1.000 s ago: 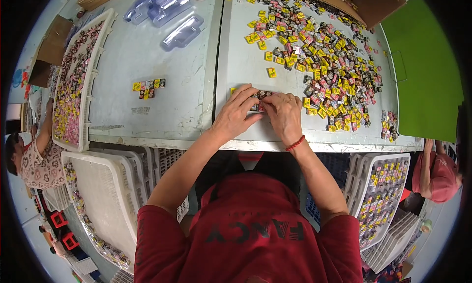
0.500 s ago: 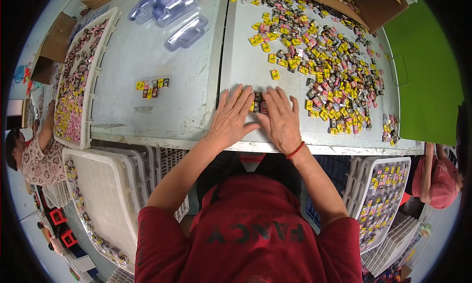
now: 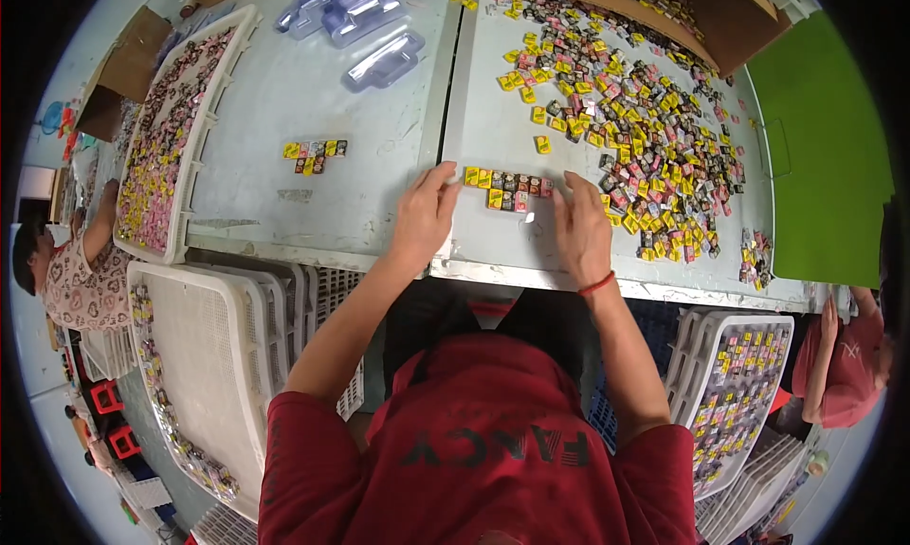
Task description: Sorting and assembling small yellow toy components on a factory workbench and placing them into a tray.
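Observation:
In front of me lies a two-row cluster of small yellow, black and pink blocks (image 3: 509,184), its longer row on the far side. What the blocks are exactly is too small to tell. My left hand (image 3: 424,220) rests at the cluster's left end, thumb and fingers apart, holding nothing. At the right end stands my right hand (image 3: 584,230), a red cord on its wrist, also open with its fingers pointing away from me. A small gap shows between each hand and the blocks. Farther left sits another two-row group of blocks (image 3: 315,154).
A wide heap of loose blocks (image 3: 654,156) spreads at right, below a tipped cardboard box (image 3: 730,24). Clear plastic trays (image 3: 384,62) lie at the back left. A white crate (image 3: 204,118) of blocks borders the left. People sit at both sides.
My hands have drawn apart from over the cluster, the left going left and the right going right. The blocks they covered now show in two rows. The view has shifted slightly.

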Motion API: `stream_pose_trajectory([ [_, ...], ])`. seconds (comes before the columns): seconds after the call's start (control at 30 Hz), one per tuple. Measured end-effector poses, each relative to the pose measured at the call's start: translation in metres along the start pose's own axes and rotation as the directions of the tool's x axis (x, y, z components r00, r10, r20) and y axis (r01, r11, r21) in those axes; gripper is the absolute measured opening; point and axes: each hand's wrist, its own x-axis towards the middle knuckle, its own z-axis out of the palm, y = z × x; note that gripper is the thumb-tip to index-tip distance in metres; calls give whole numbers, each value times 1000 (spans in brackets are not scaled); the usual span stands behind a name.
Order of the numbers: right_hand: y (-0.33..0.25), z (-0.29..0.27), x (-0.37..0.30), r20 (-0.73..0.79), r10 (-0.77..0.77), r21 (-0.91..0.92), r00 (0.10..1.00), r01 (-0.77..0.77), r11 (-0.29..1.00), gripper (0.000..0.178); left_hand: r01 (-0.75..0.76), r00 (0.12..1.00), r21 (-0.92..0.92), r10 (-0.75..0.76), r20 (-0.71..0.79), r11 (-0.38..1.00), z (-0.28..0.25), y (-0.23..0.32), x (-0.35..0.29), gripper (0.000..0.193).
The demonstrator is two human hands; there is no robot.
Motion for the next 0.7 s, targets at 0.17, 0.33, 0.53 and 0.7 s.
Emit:
stream_pose_trajectory([
  [0.17,36,13,9,178,93,11,980,-96,995,32,513,852,-252,-452,262,820,13,4,21,30],
  [0.33,14,9,13,353,402,462,845,-531,711,33,546,836,-310,-483,262,778,11,-10,22,30],
  [0.53,10,13,18,468,337,607,817,-574,549,32,520,849,-395,-508,143,757,-2,-21,16,29],
  [0.7,-36,52,49,561,266,633,784,-613,473,31,469,833,-549,-553,15,692,-46,-61,18,27],
])
